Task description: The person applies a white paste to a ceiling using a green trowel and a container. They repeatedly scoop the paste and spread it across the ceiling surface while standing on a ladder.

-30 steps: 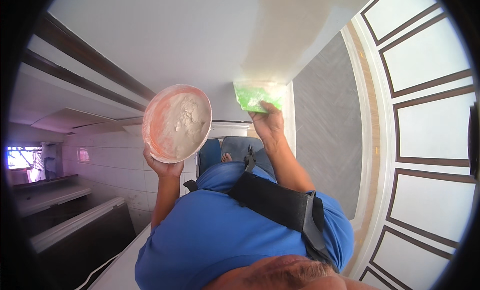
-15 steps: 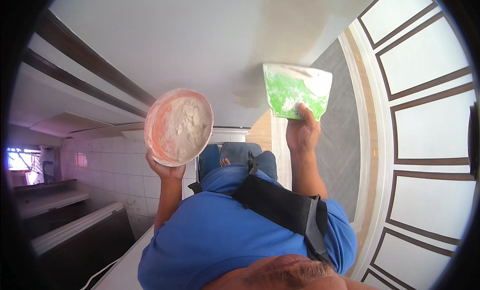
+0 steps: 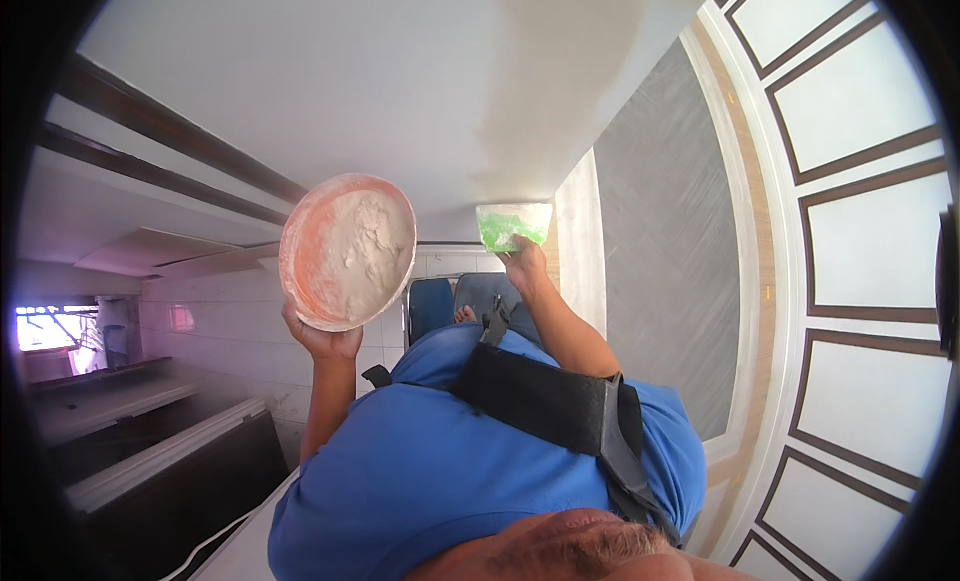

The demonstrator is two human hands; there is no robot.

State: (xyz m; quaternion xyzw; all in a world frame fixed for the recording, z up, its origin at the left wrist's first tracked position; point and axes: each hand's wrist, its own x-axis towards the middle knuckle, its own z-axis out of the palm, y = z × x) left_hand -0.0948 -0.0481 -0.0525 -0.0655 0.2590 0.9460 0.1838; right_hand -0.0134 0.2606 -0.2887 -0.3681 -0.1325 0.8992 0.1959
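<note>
My left hand (image 3: 320, 336) is shut on the underside of a round orange pan (image 3: 345, 251) filled with pale grey-white plaster, held up at the left of centre. My right hand (image 3: 525, 271) grips a green flat scraper (image 3: 513, 224) smeared with white plaster, its blade against the white surface (image 3: 330, 71) ahead. The two hands are apart, the scraper to the right of the pan. My blue shirt (image 3: 440, 481) and a black strap (image 3: 560, 411) fill the lower middle.
A duller patch (image 3: 560, 101) shows on the white surface above the scraper. A grey panel (image 3: 670, 241) and white frames with brown trim (image 3: 860, 281) run down the right. Dark beams (image 3: 150, 151), a tiled wall (image 3: 220, 351) and a bright window (image 3: 55, 331) lie left.
My right hand swung the green scraper out to the right and closer, then brought it back left and farther away onto the white surface. The pan has stayed nearly still.
</note>
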